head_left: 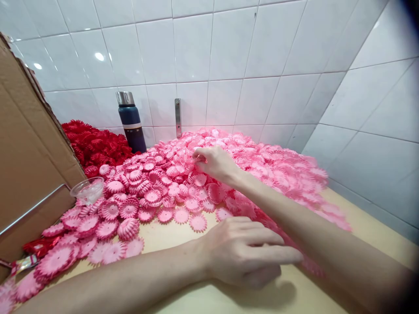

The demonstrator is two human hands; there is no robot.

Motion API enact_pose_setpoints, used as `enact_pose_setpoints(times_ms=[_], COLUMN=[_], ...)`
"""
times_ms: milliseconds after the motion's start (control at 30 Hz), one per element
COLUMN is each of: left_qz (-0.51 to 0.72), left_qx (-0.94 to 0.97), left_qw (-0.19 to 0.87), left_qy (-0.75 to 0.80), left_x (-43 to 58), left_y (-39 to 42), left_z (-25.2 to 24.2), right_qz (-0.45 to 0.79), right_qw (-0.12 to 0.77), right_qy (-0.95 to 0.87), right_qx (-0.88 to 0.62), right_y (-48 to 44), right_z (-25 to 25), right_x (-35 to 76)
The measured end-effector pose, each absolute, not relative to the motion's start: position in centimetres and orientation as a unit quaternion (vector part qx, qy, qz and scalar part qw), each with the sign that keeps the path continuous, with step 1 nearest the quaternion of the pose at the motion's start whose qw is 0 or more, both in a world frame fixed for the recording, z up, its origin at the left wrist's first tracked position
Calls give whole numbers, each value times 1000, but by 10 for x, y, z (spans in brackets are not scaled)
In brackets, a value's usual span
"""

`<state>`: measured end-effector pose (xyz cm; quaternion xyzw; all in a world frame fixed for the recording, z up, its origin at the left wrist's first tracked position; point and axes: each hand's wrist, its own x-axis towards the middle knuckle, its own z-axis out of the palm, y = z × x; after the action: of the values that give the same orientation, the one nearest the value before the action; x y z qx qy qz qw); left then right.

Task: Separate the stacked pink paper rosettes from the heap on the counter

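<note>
A clear cup (85, 200) sat near the left edge of the tabletop (155, 237), among the pink discs (198, 222), with something translucent in it that could not be made out. Towards the back left corner stood a dark blue bottle (132, 124), upright and capped, its contents hidden; a heap of red pieces (98, 146) lay just beside it, to its left. Cardboard (32, 144) rose along the left edge, with a red packet (41, 246) near its foot. The pink discs, fringed all round, were banked highest towards the back edge and thinned out towards the front, one loose run trailing to the front left corner. The right hand (216, 163) was at the heap, well back from the front edge, its fingers (201, 151) curled with the tips close together and discs just beyond and below them; whether they gripped one could not be told. The left hand (244, 253) was nearer the front edge, palm down, one finger extended towards the right edge and the others bent under; whether it held anything was hidden. The nearest discs lay just behind its knuckles, towards the back edge.
</note>
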<state>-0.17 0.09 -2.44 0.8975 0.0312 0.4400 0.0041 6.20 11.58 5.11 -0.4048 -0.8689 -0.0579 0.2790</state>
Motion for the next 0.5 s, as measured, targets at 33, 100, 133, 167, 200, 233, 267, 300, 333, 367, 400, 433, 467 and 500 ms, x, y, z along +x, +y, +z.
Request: enact_pose_setpoints(times_ms=[33,100,133,167,200,233,267,300,333,367,400,433,467,500], left_qz=[439,440,440,443,450,455,461,464,463,456,448,442,442,445], left_qx=[898,898,898,896,893,890,887,886,886,890,894,897,897,895], left_qw=[4,2,0,-2,-5,-7,-8,-8,-6,-4,-1,2,3,3], left_qy=[31,29,28,27,26,24,21,18,17,17,20,22,24,24], left_x=[-2,-2,-2,-2,-2,-2,-2,-1,-1,-1,-1,-1,0,0], left_y=[1,1,1,1,1,1,1,2,2,2,2,3,2,2], left_z=[-25,-24,-24,-24,-24,-24,-24,-24,-25,-26,-26,-27,-27,-27], right_qz=[-66,-84,-90,-93,-89,-79,-65,-52,-42,-36,-33,-29,-24,-17], right_qw=[287,302,305,301,290,270,246,222,202,190,183,182,184,189], right_qy=[-863,-857,-861,-872,-888,-907,-924,-937,-943,-945,-944,-941,-938,-935], right_qx=[-411,-410,-397,-375,-345,-313,-285,-266,-259,-263,-273,-284,-293,-301], right_y=[115,112,110,108,106,104,102,101,101,102,104,106,108,109], right_z=[55,61,63,64,64,63,60,56,51,46,41,37,33,30], right_x=[63,64,62,60,57,52,48,43,39,35,31,28,26,24])
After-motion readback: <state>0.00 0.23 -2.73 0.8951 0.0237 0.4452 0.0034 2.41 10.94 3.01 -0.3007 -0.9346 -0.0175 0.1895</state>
